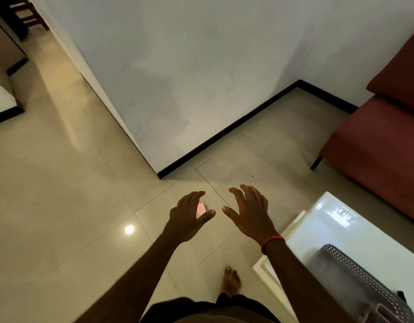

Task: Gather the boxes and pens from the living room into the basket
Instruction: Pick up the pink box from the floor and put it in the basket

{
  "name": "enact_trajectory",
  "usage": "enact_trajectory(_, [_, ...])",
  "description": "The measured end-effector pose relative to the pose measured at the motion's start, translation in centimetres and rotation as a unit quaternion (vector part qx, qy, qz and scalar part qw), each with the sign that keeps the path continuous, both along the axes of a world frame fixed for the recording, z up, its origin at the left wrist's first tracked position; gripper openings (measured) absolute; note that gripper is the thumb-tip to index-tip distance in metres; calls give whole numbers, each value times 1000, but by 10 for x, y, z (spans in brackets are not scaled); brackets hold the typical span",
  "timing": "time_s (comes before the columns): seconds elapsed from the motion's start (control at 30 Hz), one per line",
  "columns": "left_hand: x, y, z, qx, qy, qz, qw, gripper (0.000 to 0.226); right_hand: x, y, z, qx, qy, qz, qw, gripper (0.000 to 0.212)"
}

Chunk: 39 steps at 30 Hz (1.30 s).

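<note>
Over the tiled floor [61,183]: both bare forearms reach forward and down, the hands side by side and apart, neither touching the other.
Left hand [189,217]: back of the hand up, fingers loosely bent and together, thumb stretched out towards the right hand; nothing is pinched between thumb and fingers.
Right hand [250,213]: fingers spread and slightly bent, thumb pointing towards the left hand, holding nothing.
Red thread [272,243]: tied round the right wrist.
Pink thing [201,209]: small, pale pink and blurred, showing in the gap between the left thumb and fingers; whether it lies on the floor below or touches the palm cannot be told, nor whether it is a box.
Basket [355,269]: grey, with perforated walls, standing on the white table at the lower right, partly hidden by the right forearm; its contents are too blurred to tell.
White table [341,229]: glossy top, just right of the right arm, its far corner near the sofa.
Sofa [383,141]: dark red, on a black leg, along the right edge.
Wall [189,78]: white, with a black skirting [229,129], its corner jutting towards the hands.
Foot [230,282]: bare, on the tiles below the hands.
Light spot [129,229]: a round bright reflection on the tiles left of the left arm.
</note>
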<state>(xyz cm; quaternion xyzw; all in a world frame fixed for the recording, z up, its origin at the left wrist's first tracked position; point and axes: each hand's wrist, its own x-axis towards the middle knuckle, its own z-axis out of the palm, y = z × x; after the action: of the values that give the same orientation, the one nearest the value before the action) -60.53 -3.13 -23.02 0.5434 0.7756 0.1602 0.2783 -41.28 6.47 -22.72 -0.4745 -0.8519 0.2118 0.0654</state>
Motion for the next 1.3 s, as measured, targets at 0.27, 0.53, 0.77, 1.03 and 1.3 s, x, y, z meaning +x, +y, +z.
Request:
enact_trajectory(0.27, [-27,43,0,5,11,17,1000,77,-40,51,-6,-8,5,30,1000,59])
enact_trajectory(0.53, [-72,72,-14,-35,-9,11,999,81,-85,76,-19,-39,-4,23,999,59])
enact_trajectory(0.77, [-129,117,-30,-38,-21,-20,999,82,-130,104,-33,-69,-27,-10,997,60])
enact_trajectory(1.03, [-191,168,-77,-78,-51,-55,994,75,-196,132,-70,-106,-26,-58,992,57])
enact_trajectory(1.3, [-217,190,-137,-147,-102,-35,983,76,-230,151,-123,-155,-39,-100,982,57])
